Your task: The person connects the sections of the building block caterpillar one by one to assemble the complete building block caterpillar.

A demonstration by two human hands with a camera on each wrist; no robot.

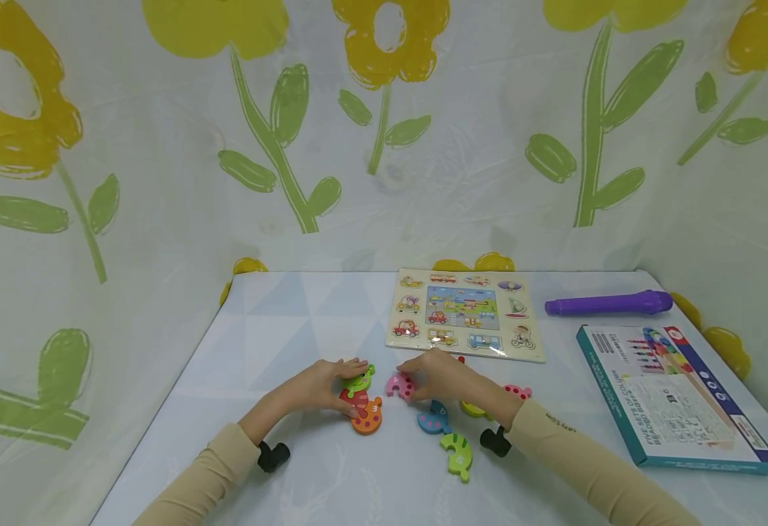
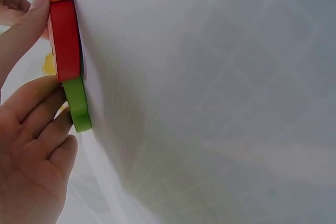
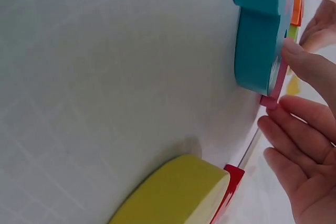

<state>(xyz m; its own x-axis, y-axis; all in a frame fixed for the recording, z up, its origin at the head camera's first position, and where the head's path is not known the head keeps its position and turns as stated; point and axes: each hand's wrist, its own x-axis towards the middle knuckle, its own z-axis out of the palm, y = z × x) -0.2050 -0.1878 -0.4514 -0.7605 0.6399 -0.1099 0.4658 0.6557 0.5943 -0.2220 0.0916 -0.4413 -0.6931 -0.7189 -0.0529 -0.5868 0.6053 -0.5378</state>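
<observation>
In the head view my left hand holds a curved red wooden puzzle piece between thumb and fingers. A green piece with a face lies against it under the fingers, and an orange dotted piece adjoins it nearer me. In the left wrist view, fingertips touch the edge of the green block. To the right, my right hand pinches a pink dotted piece, apart from the red one. A blue dotted piece lies just below that hand; in the right wrist view it partly hides the pink piece.
A lime striped piece lies nearer me. Yellow and pink red-dotted pieces sit partly behind my right forearm. Behind are a flat picture puzzle board and a purple microphone-shaped stick; a boxed set stands right.
</observation>
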